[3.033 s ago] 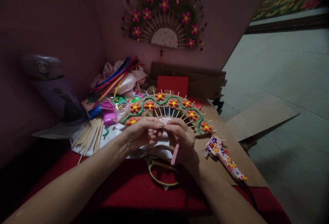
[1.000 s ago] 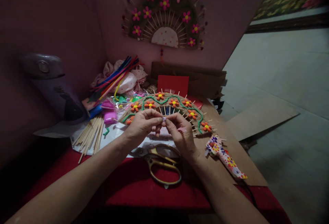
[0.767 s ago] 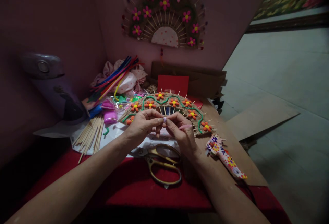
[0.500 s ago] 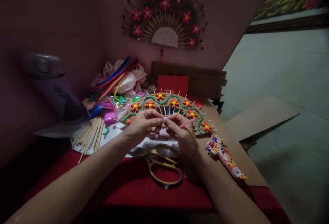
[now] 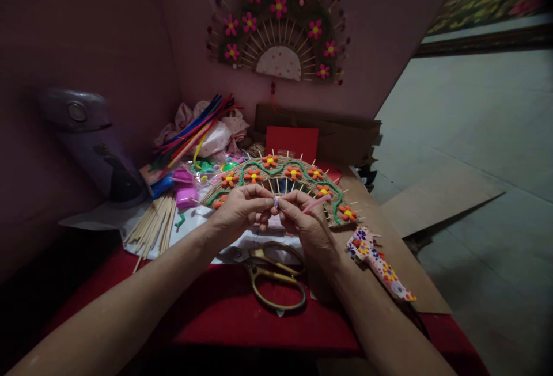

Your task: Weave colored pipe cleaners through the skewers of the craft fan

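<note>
Between the pinched fingertips of my left hand [image 5: 246, 209] and my right hand [image 5: 305, 217] is a small pale lilac piece [image 5: 277, 200], too small to make out fully. A thin pink strip [image 5: 317, 204] sticks out to the right from my right hand. Just behind both hands lies a twine-wrapped fan shape [image 5: 302, 167] with orange flowers, a wavy green cord and sticks poking from its edge; my hands hide part of it. Brass-handled scissors [image 5: 279, 289] lie below my hands, at the paper's front edge.
Left are wooden sticks [image 5: 151, 223], coloured pipe cleaners [image 5: 203, 125], pink packets [image 5: 186, 196] and a tall purple bottle [image 5: 101, 157]. A flower-patterned glue gun [image 5: 382, 266] rests on cardboard [image 5: 415, 284] at right. A similar fan [image 5: 279, 25] hangs on the wall.
The outer end of the pink strip has tipped up slightly. Both hands keep their pinch on the lilac piece in nearly the same place, and the view has shifted very slightly.
</note>
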The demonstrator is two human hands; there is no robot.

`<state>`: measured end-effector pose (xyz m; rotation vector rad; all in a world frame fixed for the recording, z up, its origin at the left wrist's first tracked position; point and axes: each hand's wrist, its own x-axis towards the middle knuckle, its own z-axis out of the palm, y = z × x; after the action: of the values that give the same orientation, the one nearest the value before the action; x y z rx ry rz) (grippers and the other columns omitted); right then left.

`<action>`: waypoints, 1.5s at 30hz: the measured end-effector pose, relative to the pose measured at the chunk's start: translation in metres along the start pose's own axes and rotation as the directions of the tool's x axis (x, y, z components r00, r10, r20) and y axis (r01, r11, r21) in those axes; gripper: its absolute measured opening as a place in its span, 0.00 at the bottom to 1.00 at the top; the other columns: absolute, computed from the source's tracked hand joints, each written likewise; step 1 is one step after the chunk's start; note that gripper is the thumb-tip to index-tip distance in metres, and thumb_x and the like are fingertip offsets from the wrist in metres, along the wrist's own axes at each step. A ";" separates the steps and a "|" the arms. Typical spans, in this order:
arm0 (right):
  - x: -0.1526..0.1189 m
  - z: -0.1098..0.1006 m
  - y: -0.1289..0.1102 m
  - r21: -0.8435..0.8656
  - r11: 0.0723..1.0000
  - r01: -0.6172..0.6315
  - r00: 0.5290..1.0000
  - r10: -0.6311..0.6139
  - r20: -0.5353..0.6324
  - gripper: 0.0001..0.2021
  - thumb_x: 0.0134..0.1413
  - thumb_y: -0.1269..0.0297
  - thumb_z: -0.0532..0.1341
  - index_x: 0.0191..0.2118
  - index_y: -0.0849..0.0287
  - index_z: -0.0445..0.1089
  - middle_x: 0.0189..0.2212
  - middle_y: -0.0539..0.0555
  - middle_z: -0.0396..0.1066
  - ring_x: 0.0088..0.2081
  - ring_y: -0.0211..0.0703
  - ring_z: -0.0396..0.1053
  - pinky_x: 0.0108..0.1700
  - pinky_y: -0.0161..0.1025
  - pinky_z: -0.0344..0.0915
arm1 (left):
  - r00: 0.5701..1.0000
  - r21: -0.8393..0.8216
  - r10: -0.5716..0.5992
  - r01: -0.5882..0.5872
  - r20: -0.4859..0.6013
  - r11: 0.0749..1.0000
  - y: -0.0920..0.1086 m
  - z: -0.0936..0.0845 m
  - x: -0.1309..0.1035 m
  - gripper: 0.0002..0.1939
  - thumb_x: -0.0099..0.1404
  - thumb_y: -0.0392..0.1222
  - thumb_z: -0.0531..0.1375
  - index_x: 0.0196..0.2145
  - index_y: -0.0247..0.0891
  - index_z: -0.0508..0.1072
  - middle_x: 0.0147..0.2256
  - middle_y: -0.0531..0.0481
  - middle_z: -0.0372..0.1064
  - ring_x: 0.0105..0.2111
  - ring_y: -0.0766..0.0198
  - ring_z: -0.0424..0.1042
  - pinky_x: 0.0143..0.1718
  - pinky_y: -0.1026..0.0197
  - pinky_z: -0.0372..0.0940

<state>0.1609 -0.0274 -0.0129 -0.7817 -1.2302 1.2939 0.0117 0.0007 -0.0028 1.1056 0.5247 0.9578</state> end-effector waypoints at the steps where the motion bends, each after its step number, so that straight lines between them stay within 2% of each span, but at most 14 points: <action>1: 0.000 0.000 0.000 0.005 1.000 -0.007 1.000 0.007 0.000 0.09 0.49 0.60 0.62 0.29 0.60 0.65 0.17 0.44 0.62 0.15 0.27 0.49 0.15 0.29 0.43 | 1.000 -0.001 0.000 0.000 -0.002 1.000 0.000 0.000 0.000 0.06 0.53 0.36 0.63 0.28 0.32 0.69 0.23 0.51 0.70 0.16 0.72 0.63 0.17 0.67 0.61; 6: 0.000 0.000 0.000 0.013 0.999 -0.045 0.999 0.045 -0.021 0.11 0.48 0.58 0.63 0.30 0.60 0.65 0.17 0.44 0.60 0.14 0.27 0.49 0.15 0.29 0.43 | 1.000 -0.022 -0.014 0.014 -0.001 1.000 0.000 -0.001 -0.001 0.07 0.52 0.36 0.64 0.28 0.32 0.69 0.23 0.51 0.70 0.16 0.73 0.63 0.17 0.68 0.61; 32: 0.001 -0.002 0.002 -0.011 0.999 -0.037 0.999 0.037 0.002 0.12 0.48 0.56 0.63 0.30 0.60 0.64 0.17 0.44 0.62 0.14 0.27 0.49 0.15 0.29 0.44 | 0.999 -0.054 -0.047 0.048 0.004 0.997 0.001 0.001 -0.002 0.08 0.51 0.36 0.64 0.28 0.32 0.68 0.23 0.51 0.69 0.15 0.74 0.62 0.16 0.69 0.60; 40: -0.001 -0.001 -0.002 -0.003 0.999 -0.050 0.999 0.050 0.004 0.10 0.49 0.58 0.62 0.30 0.60 0.65 0.18 0.44 0.63 0.14 0.27 0.50 0.16 0.29 0.43 | 0.999 -0.039 -0.039 0.039 0.009 0.998 0.000 0.000 -0.001 0.07 0.52 0.36 0.63 0.28 0.32 0.69 0.23 0.51 0.69 0.15 0.74 0.63 0.16 0.69 0.60; 45: 0.000 0.000 -0.003 0.001 0.998 -0.061 0.998 0.061 0.001 0.11 0.47 0.58 0.63 0.29 0.59 0.64 0.16 0.43 0.62 0.13 0.27 0.49 0.15 0.29 0.42 | 0.999 -0.029 -0.034 0.034 -0.006 0.999 0.000 0.001 -0.001 0.08 0.51 0.37 0.64 0.27 0.32 0.68 0.23 0.51 0.69 0.15 0.73 0.63 0.16 0.69 0.60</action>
<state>0.1620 -0.0280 -0.0100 -0.8228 -1.2146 1.3444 0.0115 -0.0005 -0.0025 1.0649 0.5322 0.9374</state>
